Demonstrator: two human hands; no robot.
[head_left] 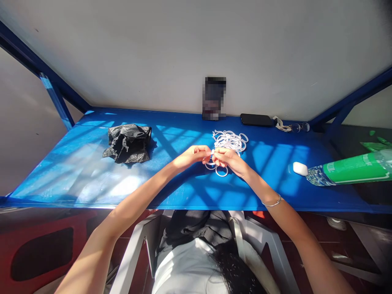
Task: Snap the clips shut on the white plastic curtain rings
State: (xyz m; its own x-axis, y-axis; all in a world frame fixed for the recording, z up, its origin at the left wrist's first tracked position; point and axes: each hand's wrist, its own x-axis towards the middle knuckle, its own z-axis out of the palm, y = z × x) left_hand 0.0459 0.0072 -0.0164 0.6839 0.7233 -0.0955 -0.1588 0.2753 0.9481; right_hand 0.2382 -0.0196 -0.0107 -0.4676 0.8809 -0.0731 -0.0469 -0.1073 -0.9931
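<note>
Both my hands meet over the middle of the blue table (92,171). My left hand (192,156) and my right hand (228,160) are closed in pinches on a small white piece between them, with white rings (221,170) hanging below the fingers. Just behind my hands lies a pile of white rings (230,141). A thin bracelet sits on my right wrist.
A crumpled black plastic bag (128,143) lies at the left. A dark phone (256,119) and a blurred upright object (214,98) stand by the back wall. A white case (300,168) and a lying green-labelled bottle (349,169) are at the right. A white plastic chair is under me.
</note>
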